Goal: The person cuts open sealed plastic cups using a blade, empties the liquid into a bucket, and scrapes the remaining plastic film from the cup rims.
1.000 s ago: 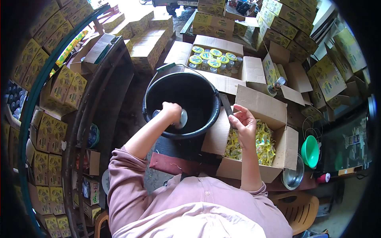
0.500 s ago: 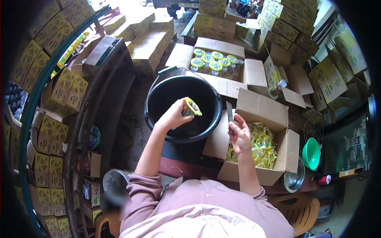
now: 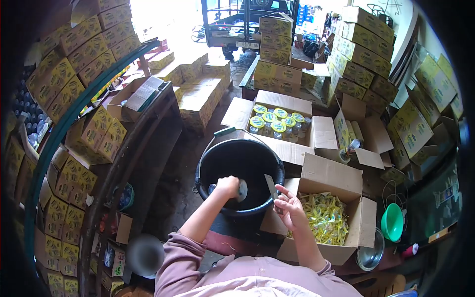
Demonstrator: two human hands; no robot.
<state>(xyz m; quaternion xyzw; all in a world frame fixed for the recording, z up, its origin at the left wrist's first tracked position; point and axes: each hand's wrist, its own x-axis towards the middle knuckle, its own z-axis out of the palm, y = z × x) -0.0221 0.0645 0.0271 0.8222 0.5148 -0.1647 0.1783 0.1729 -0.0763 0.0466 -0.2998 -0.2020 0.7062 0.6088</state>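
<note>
My left hand (image 3: 228,187) reaches into the black bucket (image 3: 210,148) at its near side, fingers closed round a clear plastic cup (image 3: 242,191). Only a pale round end of the cup shows; the hand hides the rest. My right hand (image 3: 291,207) is at the bucket's right rim. In it a knife (image 3: 270,186) points up, its flat grey blade free and the grip between thumb and fingers. Beside that hand stands an open carton (image 3: 330,171) filled with yellow wrappers (image 3: 324,218).
Beyond the bucket, an open carton (image 3: 324,131) holds several yellow-lidded cups (image 3: 278,126). A green bowl (image 3: 392,222) and a metal basin (image 3: 371,252) are at right. Stacked cartons (image 3: 366,54) rise behind; a dark shelf edge (image 3: 133,133) runs along the left.
My left hand has turned over and lowered into the bucket with the cup; its yellow lid no longer shows. My right hand keeps the knife near the rim. The head view has tilted up.
</note>
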